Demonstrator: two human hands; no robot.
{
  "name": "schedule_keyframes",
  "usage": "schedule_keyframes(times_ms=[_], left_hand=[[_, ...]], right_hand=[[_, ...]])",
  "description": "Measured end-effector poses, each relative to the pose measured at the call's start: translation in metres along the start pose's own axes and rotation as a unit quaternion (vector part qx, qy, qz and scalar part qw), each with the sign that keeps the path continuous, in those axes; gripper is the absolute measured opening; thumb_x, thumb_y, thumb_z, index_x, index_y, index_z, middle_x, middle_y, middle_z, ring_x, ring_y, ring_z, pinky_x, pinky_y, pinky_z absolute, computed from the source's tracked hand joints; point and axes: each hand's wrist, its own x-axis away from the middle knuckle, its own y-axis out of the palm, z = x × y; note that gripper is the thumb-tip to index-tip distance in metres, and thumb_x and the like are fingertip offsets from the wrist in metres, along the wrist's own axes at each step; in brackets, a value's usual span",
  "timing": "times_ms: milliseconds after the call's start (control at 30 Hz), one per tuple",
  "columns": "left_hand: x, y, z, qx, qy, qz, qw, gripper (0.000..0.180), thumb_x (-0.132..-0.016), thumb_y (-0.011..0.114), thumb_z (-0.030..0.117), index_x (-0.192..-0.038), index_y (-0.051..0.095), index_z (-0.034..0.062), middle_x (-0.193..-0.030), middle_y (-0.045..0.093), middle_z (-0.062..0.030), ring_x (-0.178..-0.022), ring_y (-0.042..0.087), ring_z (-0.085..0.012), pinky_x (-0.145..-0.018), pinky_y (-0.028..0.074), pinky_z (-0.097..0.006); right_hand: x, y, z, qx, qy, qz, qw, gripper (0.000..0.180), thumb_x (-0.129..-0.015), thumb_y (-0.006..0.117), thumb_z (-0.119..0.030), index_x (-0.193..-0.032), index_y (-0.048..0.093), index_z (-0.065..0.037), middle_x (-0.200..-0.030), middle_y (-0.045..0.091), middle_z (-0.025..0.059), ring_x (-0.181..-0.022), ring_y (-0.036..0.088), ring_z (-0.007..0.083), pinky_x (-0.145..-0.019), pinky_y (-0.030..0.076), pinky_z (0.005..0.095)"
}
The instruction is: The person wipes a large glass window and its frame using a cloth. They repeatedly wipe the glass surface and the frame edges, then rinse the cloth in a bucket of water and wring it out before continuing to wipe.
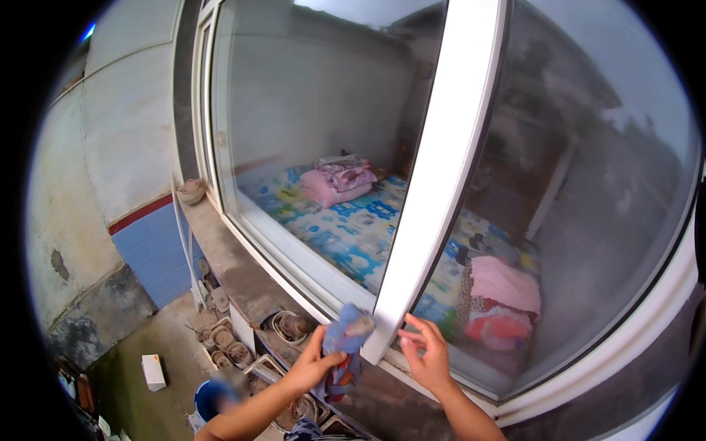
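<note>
A crumpled blue-grey cloth (348,334) with reddish patches is gripped in my left hand (315,361), close to the foot of the white window post. To the right of that post is my right hand (427,354), fingers apart and slightly curled, holding nothing. Its fingertips are near the lower corner of the right pane; I cannot tell whether they touch it. The white window frame (424,158) rises between two large glass panes. Through the glass show a patterned bed cover (331,228), folded pink bedding (337,187) and another pink pile (504,287).
Below the window runs a dusty ledge (228,250) with a pot (191,192) at its far end. Several soil-filled pots, one of them round (292,326), crowd beneath. A blue bucket (209,397) and a white box (154,373) stand on the ground at left.
</note>
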Motion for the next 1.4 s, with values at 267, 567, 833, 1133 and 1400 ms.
schedule_keyframes(times_ms=[267, 567, 833, 1133, 1400], left_hand=[[-0.029, 0.037, 0.098, 0.339, -0.064, -0.118, 0.931, 0.062, -0.100, 0.053, 0.039, -0.148, 0.040, 0.0019, -0.145, 0.052, -0.0149, -0.133, 0.051, -0.0323, -0.112, 0.040, -0.052], [-0.028, 0.078, 0.139, -0.169, 0.187, -0.304, 0.919, 0.071, -0.097, 0.053, 0.055, -0.144, 0.043, 0.0031, -0.150, 0.037, -0.0214, -0.128, 0.050, -0.0356, -0.099, 0.046, -0.041], [-0.092, 0.101, 0.185, -0.438, 0.546, 0.191, 0.688, 0.076, -0.073, 0.084, 0.030, -0.140, 0.052, 0.0114, -0.140, 0.043, -0.0207, -0.122, 0.046, -0.0377, -0.095, 0.042, -0.045], [-0.150, 0.118, 0.185, -0.449, 0.542, 0.232, 0.671, 0.100, -0.071, 0.081, 0.017, -0.155, 0.029, 0.0103, -0.150, 0.030, -0.0227, -0.133, 0.034, -0.0414, -0.106, 0.029, -0.053], [-0.157, 0.120, 0.181, -0.414, 0.576, 0.217, 0.670, 0.096, -0.069, 0.079, 0.012, -0.153, 0.034, 0.0063, -0.147, 0.035, -0.0227, -0.123, 0.041, -0.0394, -0.103, 0.033, -0.049]], right_hand=[[-0.005, -0.017, -0.063, 0.028, -0.160, 0.132, 0.978, 0.021, -0.092, 0.063, -0.003, -0.113, 0.063, 0.000, -0.118, 0.059, 0.0159, -0.094, 0.063, 0.0210, -0.074, 0.053, 0.0286], [0.000, -0.013, -0.081, 0.097, -0.198, 0.125, 0.967, 0.092, -0.083, 0.078, -0.025, -0.155, 0.024, -0.005, -0.147, 0.034, 0.0237, -0.136, 0.037, 0.0380, -0.111, 0.033, 0.0483], [-0.020, -0.070, -0.113, -0.101, -0.075, 0.316, 0.940, 0.067, -0.090, 0.056, 0.001, -0.153, 0.031, -0.001, -0.144, 0.047, 0.0128, -0.126, 0.051, 0.0212, -0.109, 0.037, 0.0336], [-0.121, -0.139, -0.169, 0.357, -0.347, 0.392, 0.774, 0.072, -0.085, 0.076, -0.018, -0.145, 0.041, -0.003, -0.153, 0.035, 0.0199, -0.140, 0.038, 0.0371, -0.112, 0.033, 0.0455], [-0.169, -0.139, -0.154, 0.554, -0.443, 0.185, 0.680, 0.071, -0.069, 0.076, -0.004, -0.137, 0.056, -0.012, -0.146, 0.048, 0.0170, -0.124, 0.055, 0.0410, -0.102, 0.046, 0.0490]])
